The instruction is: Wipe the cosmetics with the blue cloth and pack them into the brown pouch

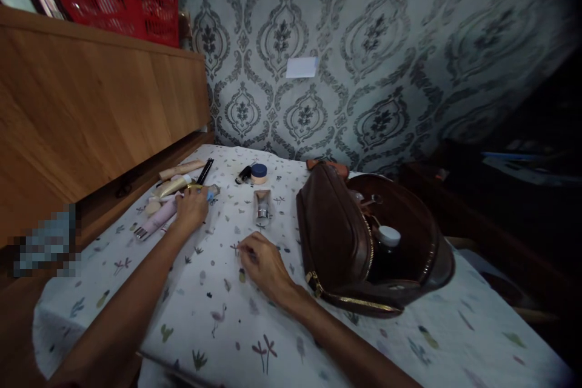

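My left hand (pixel 191 209) is at a group of cosmetics on the table's left side, its fingers bent down among them. What it grips, if anything, is hidden. Beside it lie a lilac tube (pixel 160 218) with a silvery cap, a pale yellow tube (pixel 173 186), a beige tube (pixel 184 168) and a slim black stick (pixel 206 171). My right hand (pixel 261 260) rests over the cloth with its fingers curled and nothing visible in them. Beyond it lies a small clear tube with a silver cap (pixel 262 205). Farther back are a blue-lidded jar (pixel 259 173) and a small black item (pixel 244 174).
A brown leather bag (pixel 334 224) stands unzipped at right, with a white-lidded container (pixel 388 236) inside. A patterned white cloth (pixel 218 297) covers the table. Wooden drawers (pixel 113 103) border the left, topped by a red basket (pixel 150 3). Papered wall (pixel 282 103) closes the back.
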The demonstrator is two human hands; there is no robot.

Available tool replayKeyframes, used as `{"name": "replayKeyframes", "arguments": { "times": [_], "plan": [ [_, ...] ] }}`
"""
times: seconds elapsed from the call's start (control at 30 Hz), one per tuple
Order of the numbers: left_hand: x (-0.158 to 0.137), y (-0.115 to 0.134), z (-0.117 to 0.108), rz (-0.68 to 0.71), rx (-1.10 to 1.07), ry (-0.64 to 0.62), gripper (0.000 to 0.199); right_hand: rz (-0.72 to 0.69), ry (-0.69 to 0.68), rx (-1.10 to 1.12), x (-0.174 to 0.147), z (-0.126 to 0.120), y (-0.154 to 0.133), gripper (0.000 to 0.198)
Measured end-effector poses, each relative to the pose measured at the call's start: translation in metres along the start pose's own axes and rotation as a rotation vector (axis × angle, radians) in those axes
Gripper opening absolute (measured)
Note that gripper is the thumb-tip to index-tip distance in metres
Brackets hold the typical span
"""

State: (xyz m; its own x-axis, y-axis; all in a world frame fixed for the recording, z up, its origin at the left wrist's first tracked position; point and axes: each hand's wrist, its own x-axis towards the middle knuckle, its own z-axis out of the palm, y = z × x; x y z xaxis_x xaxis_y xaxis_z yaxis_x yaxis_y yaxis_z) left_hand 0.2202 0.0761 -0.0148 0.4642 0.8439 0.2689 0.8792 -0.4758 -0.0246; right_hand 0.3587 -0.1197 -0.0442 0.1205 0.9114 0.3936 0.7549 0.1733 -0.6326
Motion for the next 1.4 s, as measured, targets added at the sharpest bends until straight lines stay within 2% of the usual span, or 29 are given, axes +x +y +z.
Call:
{"name": "replayKeyframes", "arguments": {
  "times": [0.1, 0.2, 0.3, 0.4, 0.5, 0.63, 0.73, 0.97, 1.2, 1.4],
  "plan": [
    [0.0, -0.005, -0.002, 0.051, -0.032, 0.006, 0.044, 0.018, 0.074, -0.012, 0.008, 0.009, 0.02, 0.015],
    [0.001, -0.007, -0.007, 0.121, -0.079, 0.015, 0.043, 0.022, 0.128, 0.015, 0.009, 0.014, 0.037, 0.023],
    [0.001, -0.007, -0.011, 0.161, -0.235, 0.038, 0.034, 0.011, 0.149, 0.053, 0.005, 0.015, 0.046, 0.025],
    [0.001, -0.006, -0.011, 0.134, -0.347, 0.064, 0.031, -0.003, 0.151, 0.065, 0.003, 0.013, 0.045, 0.023],
    [0.0, -0.005, -0.004, 0.102, -0.27, 0.095, 0.035, -0.006, 0.138, 0.054, 0.002, 0.009, 0.039, 0.021],
    [0.001, -0.007, 0.005, 0.13, -0.143, 0.055, 0.042, -0.002, 0.121, 0.025, 0.002, 0.008, 0.035, 0.02],
    [0.004, -0.009, 0.007, 0.12, -0.117, 0.072, 0.047, -0.006, 0.101, 0.005, 0.002, 0.008, 0.034, 0.018],
    [0.006, -0.011, -0.001, 0.124, -0.164, 0.071, 0.043, -0.015, 0.075, -0.011, 0.001, 0.006, 0.032, 0.017],
    [0.008, -0.015, -0.016, 0.105, -0.317, -0.039, 0.036, -0.027, 0.079, -0.025, 0.002, 0.008, 0.033, 0.017],
    [0.006, -0.014, -0.008, 0.078, -0.297, -0.032, 0.044, -0.028, 0.077, -0.02, 0.002, 0.009, 0.035, 0.018]
  ]
}}
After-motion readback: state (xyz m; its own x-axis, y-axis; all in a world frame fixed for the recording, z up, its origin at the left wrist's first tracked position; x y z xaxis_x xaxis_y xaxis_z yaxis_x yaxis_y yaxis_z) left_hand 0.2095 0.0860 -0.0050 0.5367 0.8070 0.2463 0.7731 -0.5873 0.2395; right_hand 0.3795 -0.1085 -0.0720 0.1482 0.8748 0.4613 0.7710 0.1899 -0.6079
